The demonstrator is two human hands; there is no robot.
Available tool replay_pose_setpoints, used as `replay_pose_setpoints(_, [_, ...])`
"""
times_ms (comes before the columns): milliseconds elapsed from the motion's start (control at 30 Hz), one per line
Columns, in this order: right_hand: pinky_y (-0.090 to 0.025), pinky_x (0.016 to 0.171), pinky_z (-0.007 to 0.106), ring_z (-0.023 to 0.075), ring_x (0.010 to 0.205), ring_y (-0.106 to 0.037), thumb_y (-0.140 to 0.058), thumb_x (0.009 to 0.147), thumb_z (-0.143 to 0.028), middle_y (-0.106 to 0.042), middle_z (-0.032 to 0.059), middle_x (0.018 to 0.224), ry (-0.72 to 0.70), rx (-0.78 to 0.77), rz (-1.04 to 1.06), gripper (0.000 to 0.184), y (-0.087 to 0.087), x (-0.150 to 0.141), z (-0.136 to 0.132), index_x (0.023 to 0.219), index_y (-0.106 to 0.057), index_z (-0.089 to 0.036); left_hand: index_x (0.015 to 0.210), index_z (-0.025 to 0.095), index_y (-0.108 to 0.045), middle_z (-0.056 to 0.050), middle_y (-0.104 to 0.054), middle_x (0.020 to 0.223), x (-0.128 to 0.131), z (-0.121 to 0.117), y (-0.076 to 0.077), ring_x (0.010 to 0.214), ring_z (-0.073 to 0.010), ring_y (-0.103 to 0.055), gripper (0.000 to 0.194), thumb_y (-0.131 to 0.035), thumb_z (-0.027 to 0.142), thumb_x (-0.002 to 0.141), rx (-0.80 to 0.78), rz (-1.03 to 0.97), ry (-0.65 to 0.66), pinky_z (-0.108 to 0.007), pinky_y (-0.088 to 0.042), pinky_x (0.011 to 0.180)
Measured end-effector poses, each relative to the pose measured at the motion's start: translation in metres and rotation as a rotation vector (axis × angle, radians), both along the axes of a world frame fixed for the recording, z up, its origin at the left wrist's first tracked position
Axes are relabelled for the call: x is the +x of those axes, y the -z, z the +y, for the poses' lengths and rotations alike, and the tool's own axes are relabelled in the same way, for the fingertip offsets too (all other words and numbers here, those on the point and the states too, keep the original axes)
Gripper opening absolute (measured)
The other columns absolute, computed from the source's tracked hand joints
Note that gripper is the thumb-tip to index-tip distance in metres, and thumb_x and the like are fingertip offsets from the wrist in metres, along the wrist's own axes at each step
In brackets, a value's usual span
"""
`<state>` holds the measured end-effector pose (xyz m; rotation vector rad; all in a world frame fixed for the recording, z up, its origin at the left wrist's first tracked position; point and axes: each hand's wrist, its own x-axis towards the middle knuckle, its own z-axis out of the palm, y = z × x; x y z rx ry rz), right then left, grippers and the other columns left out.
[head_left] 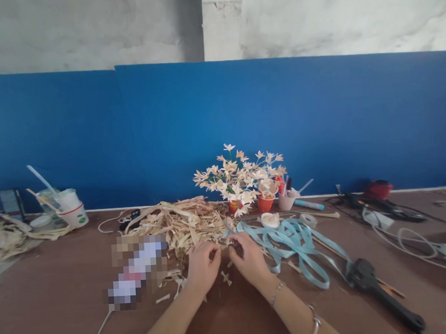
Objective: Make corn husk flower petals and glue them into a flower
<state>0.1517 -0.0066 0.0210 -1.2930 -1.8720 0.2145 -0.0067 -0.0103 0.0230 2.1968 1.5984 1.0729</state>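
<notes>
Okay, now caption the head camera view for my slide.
Two hands work beside dried husk strips, pale flowers and blue ribbon.

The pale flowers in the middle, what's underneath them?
Beneath the pale flowers are two orange-red containers: the left one is largely covered by blossoms, while the right one shows more. The blossoms hide where the stems end.

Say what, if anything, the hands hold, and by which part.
Cannot be told: the left hand and right hand have curled fingers, but anything between their tips is too blurred to identify.
</notes>
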Motion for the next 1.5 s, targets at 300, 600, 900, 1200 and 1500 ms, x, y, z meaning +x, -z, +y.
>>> replay_pose_setpoints(300, [-0.039, 0.062, 0.023, 0.0149, 0.066, -0.054, -0.048, 0.079, -0.014, -0.06, 0.0031, 0.07, -0.082, -0.002, -0.143, 0.013, 0.002, -0.009, -0.006, 0.072, -0.059, -0.017, 0.065, 0.021, -0.058, -0.001, -0.063, 0.068, 0.005, -0.003, 0.0, 0.075, -0.0204, -0.055, 0.014, -0.05, 0.022, 0.077, -0.016, 0.062, 0.033, -0.032, -0.03, 0.07])
replay_pose_setpoints(600, [-0.034, 0.058, 0.022, 0.014, 0.061, -0.054, -0.05, 0.078, -0.011, -0.058, 0.0017, 0.064, 0.005, 0.131, -0.189, 0.014, 0.014, -0.014, -0.006, 0.065, -0.055, -0.017, 0.063, 0.021, -0.058, 0.001, -0.063, 0.068, 0.007, -0.007, -0.003, 0.075, -0.0186, -0.055, 0.016, -0.05, 0.022, 0.076, -0.044, 0.107, -0.052, -0.031, -0.027, 0.069])
replay_pose_setpoints(900, [-0.035, 0.06, 0.022, 0.0142, 0.063, -0.054, -0.05, 0.078, -0.011, -0.059, 0.0022, 0.065, 0.006, 0.075, -0.235, 0.015, 0.016, -0.017, -0.008, 0.066, -0.056, -0.016, 0.061, 0.021, -0.06, -0.001, -0.065, 0.067, 0.009, -0.008, -0.004, 0.075, -0.0195, -0.056, 0.017, -0.051, 0.025, 0.075, -0.082, 0.184, -0.113, -0.032, -0.028, 0.071])
replay_pose_setpoints(1200, [-0.037, 0.065, 0.023, 0.0156, 0.071, -0.054, -0.048, 0.082, -0.012, -0.06, 0.0027, 0.071, -0.001, 0.007, -0.307, 0.019, 0.014, -0.003, 0.004, 0.07, -0.062, -0.018, 0.072, 0.021, -0.062, -0.002, -0.067, 0.074, -0.004, 0.002, 0.002, 0.079, -0.0211, -0.058, 0.014, -0.049, 0.021, 0.078, -0.082, 0.166, -0.206, -0.033, -0.031, 0.072])
replay_pose_setpoints(1500, [-0.037, 0.076, 0.03, 0.0192, 0.089, -0.05, -0.046, 0.079, -0.005, -0.058, 0.0062, 0.093, -0.07, -0.062, -0.396, 0.028, 0.011, 0.005, 0.005, 0.094, -0.064, -0.021, 0.073, 0.022, -0.061, -0.002, -0.066, 0.077, -0.008, 0.004, 0.004, 0.081, -0.0222, -0.056, 0.016, -0.049, 0.026, 0.082, -0.026, 0.162, -0.116, -0.033, -0.035, 0.072])
